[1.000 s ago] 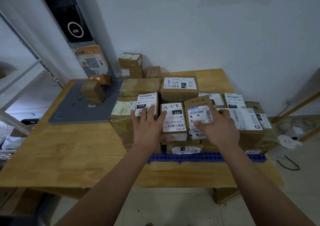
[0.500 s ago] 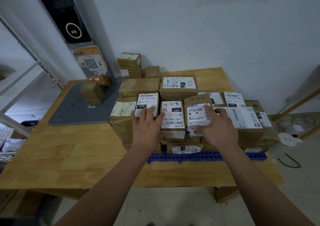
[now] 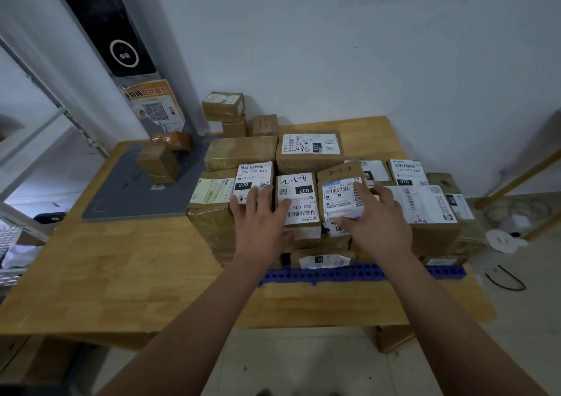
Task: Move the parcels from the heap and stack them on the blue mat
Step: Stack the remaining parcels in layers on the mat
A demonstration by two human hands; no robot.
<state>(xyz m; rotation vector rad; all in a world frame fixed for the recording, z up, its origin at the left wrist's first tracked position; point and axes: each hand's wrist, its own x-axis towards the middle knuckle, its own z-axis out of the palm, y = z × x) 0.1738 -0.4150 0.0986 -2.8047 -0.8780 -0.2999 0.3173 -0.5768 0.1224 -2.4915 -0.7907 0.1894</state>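
Brown parcels [image 3: 239, 153], white black-barcoded labels [image 3: 299, 197]
Near mat [image 3: 334, 272] blue, dotted with holes; far-left pad [image 3: 130, 195] grey; table [image 3: 121, 268] light wood-grain.

A stack of parcels [image 3: 309, 150] is being borne by a mat [image 3: 334, 274] at the front right of the table [image 3: 121, 274]. To its left, a flat pad [image 3: 121, 201] is being occupied by two parcels [image 3: 158, 165], one behind the other. Behind the stack, small parcels [image 3: 223, 106] are being kept against the wall [image 3: 334, 46]. The stack's top is being touched by the left hand [image 3: 261, 225] and, to its right, the right hand [image 3: 379, 222].
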